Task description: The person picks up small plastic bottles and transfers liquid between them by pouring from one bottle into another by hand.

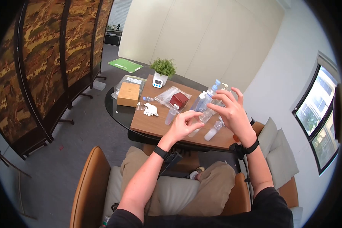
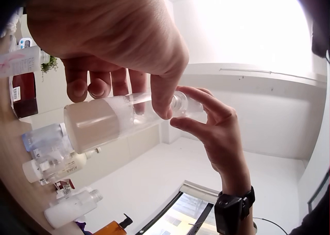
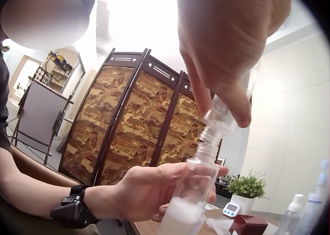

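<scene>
My left hand [image 1: 184, 127] grips a clear bottle [image 3: 180, 214] round its body, thumb on one side and fingers on the other. Cloudy liquid with foam on top fills its lower part. In the right wrist view the bottle stands slightly tilted, its threaded neck [image 3: 207, 148] bare of a cap. Directly above that neck, my right hand [image 3: 232, 44] pinches a clear see-through container [image 3: 224, 111] between thumb and fingers. Its narrow lower end lines up with the bottle's mouth. The upper part of this container is mostly hidden by the right hand.
On the wooden table stand a frosted cup [image 1: 171, 116], a bottle of white liquid [image 1: 212, 132] and several pump bottles. A dark red box [image 1: 179, 99] lies on a plastic bag. Farther off are crumpled tissue [image 1: 151, 110], a cardboard box [image 1: 128, 94], a timer [image 1: 157, 82] and a potted plant [image 1: 163, 67].
</scene>
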The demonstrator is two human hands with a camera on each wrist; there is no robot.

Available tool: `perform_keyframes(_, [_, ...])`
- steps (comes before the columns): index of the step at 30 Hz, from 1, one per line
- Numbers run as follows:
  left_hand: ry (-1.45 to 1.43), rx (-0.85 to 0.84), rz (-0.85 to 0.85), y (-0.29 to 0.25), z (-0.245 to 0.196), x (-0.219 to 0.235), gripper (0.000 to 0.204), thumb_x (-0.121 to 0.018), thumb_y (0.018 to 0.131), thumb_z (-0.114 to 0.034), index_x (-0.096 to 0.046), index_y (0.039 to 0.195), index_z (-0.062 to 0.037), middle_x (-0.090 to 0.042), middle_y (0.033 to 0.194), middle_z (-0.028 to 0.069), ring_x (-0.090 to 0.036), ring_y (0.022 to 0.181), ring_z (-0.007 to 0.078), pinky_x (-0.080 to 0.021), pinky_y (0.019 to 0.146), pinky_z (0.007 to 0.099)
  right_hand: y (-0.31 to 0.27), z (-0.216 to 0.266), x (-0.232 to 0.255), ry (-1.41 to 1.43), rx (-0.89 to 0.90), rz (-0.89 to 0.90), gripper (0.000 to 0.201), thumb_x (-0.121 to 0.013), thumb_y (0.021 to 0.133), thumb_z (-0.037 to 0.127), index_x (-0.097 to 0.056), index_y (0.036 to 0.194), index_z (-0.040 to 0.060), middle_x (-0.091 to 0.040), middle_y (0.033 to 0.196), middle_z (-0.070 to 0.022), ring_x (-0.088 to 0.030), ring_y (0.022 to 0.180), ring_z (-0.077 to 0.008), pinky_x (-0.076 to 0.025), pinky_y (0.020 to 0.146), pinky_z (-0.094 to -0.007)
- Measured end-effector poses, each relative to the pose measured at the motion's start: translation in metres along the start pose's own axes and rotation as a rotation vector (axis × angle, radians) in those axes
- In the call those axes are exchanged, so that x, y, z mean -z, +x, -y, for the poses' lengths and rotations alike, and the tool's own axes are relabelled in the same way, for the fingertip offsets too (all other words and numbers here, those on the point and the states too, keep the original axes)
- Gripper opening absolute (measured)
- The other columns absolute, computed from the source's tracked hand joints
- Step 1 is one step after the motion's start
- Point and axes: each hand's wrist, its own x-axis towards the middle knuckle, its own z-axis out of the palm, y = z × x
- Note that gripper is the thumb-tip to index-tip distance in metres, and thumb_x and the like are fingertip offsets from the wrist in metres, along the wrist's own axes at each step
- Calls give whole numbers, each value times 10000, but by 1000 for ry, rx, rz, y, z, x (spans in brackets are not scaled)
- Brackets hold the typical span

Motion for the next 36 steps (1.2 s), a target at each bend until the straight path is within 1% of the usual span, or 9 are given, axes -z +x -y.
perform_keyframes(3, [25, 37, -12, -2, 0, -1, 454, -935, 924, -236, -806, 1300, -15, -593, 889, -20, -388, 650, 59, -330, 587, 288, -10, -1, -10, 82, -78, -23, 436, -841, 828, -9, -840, 1219, 183, -715, 1265, -46, -659, 1346, -260, -325, 1289, -604])
perform_keyframes(11, [138, 107, 18, -3, 1, -6, 402, -914, 953, -136, -792, 1324, -42, -622, 982, -69, -399, 695, 20, -330, 597, 236, -45, -7, -54, 316, -317, -123, 471, -875, 806, -2, -840, 1239, 180, -715, 1204, -24, -674, 1245, -241, -310, 1298, -593])
perform_keyframes(17, [182, 218, 17, -4, 4, -7, 402, -896, 968, -91, -774, 1344, -17, -604, 994, -79, -424, 735, -3, -345, 617, 215, -75, -18, -67, 623, -478, -157, 454, -922, 837, 114, -829, 1280, 150, -746, 1167, -33, -672, 1192, -236, -322, 1281, -514])
perform_keyframes(20, [187, 193, -16, -5, 10, -6, 423, -917, 939, -136, -787, 1323, -14, -624, 999, -48, -400, 689, 23, -325, 579, 239, -96, -30, -67, 683, -586, -251, 448, -937, 838, 161, -820, 1268, 114, -760, 1158, -44, -680, 1176, -229, -356, 1232, -445])
perform_keyframes(22, [225, 249, 6, -7, 9, -2, 433, -866, 983, -48, -757, 1401, -21, -651, 1061, -69, -462, 787, -5, -393, 670, 194, -114, -39, -68, 779, -735, -341, 457, -947, 829, 169, -811, 1259, 92, -764, 1157, -54, -685, 1166, -237, -408, 1168, -411])
perform_keyframes(24, [216, 244, 10, -8, 13, -5, 438, -855, 989, -34, -751, 1415, -21, -649, 1071, -68, -476, 812, -6, -401, 681, 198, -135, -53, -80, 781, -807, -450, 449, -936, 851, 155, -788, 1261, 50, -775, 1140, -61, -708, 1107, -217, -527, 992, -364])
perform_keyframes(26, [189, 208, -46, -8, 15, -9, 419, -896, 945, -76, -780, 1341, -6, -611, 1021, -57, -392, 703, 13, -323, 584, 224, -154, -63, -94, 821, -917, -573, 445, -923, 897, 164, -758, 1284, 18, -790, 1154, -42, -706, 1066, -163, -530, 947, -327])
perform_keyframes(31, [275, 247, -89, -9, 14, -20, 400, -897, 951, -85, -775, 1322, -2, -610, 973, -56, -409, 695, 7, -329, 581, 223, -214, -86, -158, 995, -1223, -577, 428, -907, 937, 166, -722, 1281, -8, -812, 1148, -75, -729, 1035, -140, -578, 883, -316])
perform_keyframes(36, [437, 296, -182, -14, 28, -31, 391, -908, 957, -122, -766, 1300, -1, -584, 827, -68, -415, 654, 3, -336, 569, 225, -237, -76, -193, 848, -1420, -341, 449, -911, 895, 126, -707, 1256, -46, -825, 1114, -179, -817, 1004, -234, -644, 901, -389])
